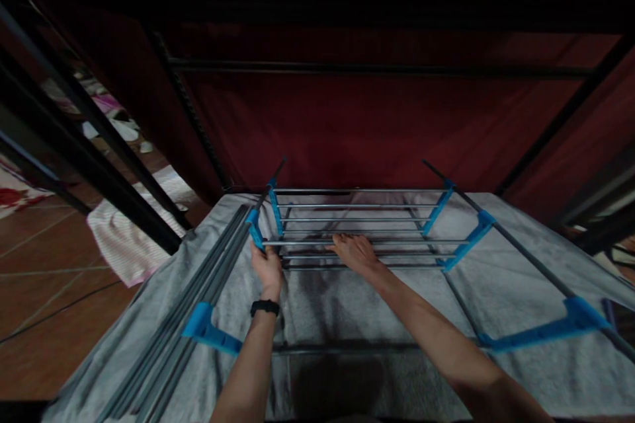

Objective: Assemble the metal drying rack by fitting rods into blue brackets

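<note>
A partly assembled rack of grey metal tubes (411,255) and blue plastic connectors (466,241) lies in front of me, much like a shoe rack. My left hand (266,269) grips the left end of a cross tube, right beside a blue connector (254,230). The thumb and fingers close around that end, partly hidden behind the tube. Farther right, my right hand (354,250) is curled over the cross tubes near their middle, its fingertips partly hidden. A dark band (264,307) circles my left wrist.
Several loose grey tubes (191,291) lie along the left of the grey cloth (342,307). Larger blue brackets (546,330) sit on the near side. Dark red fabric (337,125) with a dark frame bar (377,70) stands behind. A striped cloth (131,231) hangs at left.
</note>
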`<act>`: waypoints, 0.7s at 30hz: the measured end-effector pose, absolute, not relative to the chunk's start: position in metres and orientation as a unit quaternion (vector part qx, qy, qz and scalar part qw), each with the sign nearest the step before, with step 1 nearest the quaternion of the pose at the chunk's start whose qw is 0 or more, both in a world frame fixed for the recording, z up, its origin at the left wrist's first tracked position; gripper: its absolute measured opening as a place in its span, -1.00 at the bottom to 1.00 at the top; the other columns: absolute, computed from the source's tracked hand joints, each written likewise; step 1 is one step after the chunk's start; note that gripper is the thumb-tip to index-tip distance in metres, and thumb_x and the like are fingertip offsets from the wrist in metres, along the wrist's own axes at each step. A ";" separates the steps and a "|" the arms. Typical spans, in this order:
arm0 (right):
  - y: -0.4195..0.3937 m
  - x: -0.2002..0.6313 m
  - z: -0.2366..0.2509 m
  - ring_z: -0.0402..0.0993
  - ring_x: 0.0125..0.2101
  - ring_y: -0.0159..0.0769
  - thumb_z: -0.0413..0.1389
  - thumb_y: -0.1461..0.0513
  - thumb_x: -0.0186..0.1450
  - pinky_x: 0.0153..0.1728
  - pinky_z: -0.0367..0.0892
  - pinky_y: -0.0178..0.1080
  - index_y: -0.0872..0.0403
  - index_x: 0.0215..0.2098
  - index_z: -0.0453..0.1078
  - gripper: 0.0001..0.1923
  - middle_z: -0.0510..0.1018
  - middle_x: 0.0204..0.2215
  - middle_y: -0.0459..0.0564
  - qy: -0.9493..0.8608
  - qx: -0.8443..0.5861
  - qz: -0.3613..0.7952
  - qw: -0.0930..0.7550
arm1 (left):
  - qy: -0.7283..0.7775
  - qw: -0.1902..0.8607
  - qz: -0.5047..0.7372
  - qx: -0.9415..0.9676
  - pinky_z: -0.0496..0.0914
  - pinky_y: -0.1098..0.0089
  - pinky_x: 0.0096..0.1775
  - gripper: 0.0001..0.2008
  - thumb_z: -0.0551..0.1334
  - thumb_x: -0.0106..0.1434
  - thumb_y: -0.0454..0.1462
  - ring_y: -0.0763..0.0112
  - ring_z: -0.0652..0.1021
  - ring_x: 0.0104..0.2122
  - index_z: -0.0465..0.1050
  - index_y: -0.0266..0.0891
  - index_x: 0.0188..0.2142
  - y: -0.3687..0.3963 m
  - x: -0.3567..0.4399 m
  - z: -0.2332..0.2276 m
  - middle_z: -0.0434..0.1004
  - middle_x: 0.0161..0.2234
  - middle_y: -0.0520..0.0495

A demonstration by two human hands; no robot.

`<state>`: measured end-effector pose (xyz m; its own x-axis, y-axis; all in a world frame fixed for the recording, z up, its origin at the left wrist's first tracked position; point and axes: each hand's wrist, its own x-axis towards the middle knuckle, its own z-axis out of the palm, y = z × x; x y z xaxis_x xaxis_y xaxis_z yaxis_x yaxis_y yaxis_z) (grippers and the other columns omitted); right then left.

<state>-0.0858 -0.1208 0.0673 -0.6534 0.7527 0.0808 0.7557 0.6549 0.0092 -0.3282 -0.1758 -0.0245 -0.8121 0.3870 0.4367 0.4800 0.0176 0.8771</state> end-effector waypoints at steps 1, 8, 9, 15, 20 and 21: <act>-0.121 -0.086 0.068 0.61 -0.10 -0.16 -0.10 -0.02 0.50 -0.12 0.38 -0.23 0.06 -0.06 0.41 -0.61 0.66 -0.12 0.14 -0.909 -0.416 -0.022 0.033 | -0.713 0.035 -0.630 -0.304 0.40 0.23 -0.04 -0.77 0.13 0.20 -0.30 0.21 0.52 -0.21 0.39 -0.24 -0.13 -0.176 -0.328 -0.025 0.52 -0.22 -0.17; -0.123 -0.085 0.070 0.62 -0.13 -0.13 -0.09 -0.01 0.49 -0.17 0.37 -0.22 0.05 -0.06 0.41 -0.63 0.67 -0.16 0.12 -0.909 -0.413 -0.037 0.030 | -0.709 0.036 -0.636 -0.303 0.40 0.29 -0.12 -0.80 0.11 0.21 -0.30 0.29 0.47 -0.30 0.36 -0.21 -0.16 -0.177 -0.325 -0.022 0.46 -0.32 -0.08; -0.123 -0.085 0.070 0.62 -0.13 -0.13 -0.08 -0.01 0.49 -0.17 0.37 -0.22 0.04 -0.06 0.41 -0.63 0.67 -0.16 0.12 -0.909 -0.414 -0.037 0.031 | -0.712 0.034 -0.633 -0.302 0.39 0.28 -0.13 -0.81 0.11 0.21 -0.30 0.29 0.46 -0.32 0.35 -0.21 -0.17 -0.177 -0.325 -0.021 0.44 -0.35 -0.06; -0.122 -0.085 0.068 0.62 -0.14 -0.14 -0.08 0.00 0.50 -0.19 0.36 -0.21 0.04 -0.06 0.42 -0.64 0.66 -0.16 0.13 -0.908 -0.416 -0.030 0.034 | -0.715 0.029 -0.631 -0.300 0.38 0.31 -0.17 -0.86 0.13 0.20 -0.30 0.30 0.43 -0.36 0.33 -0.18 -0.22 -0.179 -0.323 -0.017 0.39 -0.39 -0.02; -0.122 -0.084 0.061 0.59 -0.12 -0.18 -0.06 0.03 0.50 -0.18 0.33 -0.24 0.03 -0.08 0.42 -0.68 0.64 -0.12 0.11 -0.907 -0.416 -0.036 0.062 | -0.713 0.017 -0.633 -0.301 0.40 0.30 -0.15 -0.88 0.12 0.19 -0.32 0.30 0.44 -0.33 0.30 -0.18 -0.24 -0.179 -0.322 -0.015 0.40 -0.37 -0.03; -0.122 -0.083 0.060 0.58 -0.12 -0.19 -0.06 0.04 0.50 -0.19 0.32 -0.25 0.03 -0.09 0.42 -0.70 0.64 -0.12 0.09 -0.907 -0.413 -0.038 0.073 | -0.713 0.015 -0.633 -0.302 0.40 0.29 -0.14 -0.87 0.12 0.19 -0.32 0.29 0.45 -0.31 0.30 -0.18 -0.23 -0.179 -0.322 -0.015 0.41 -0.35 -0.05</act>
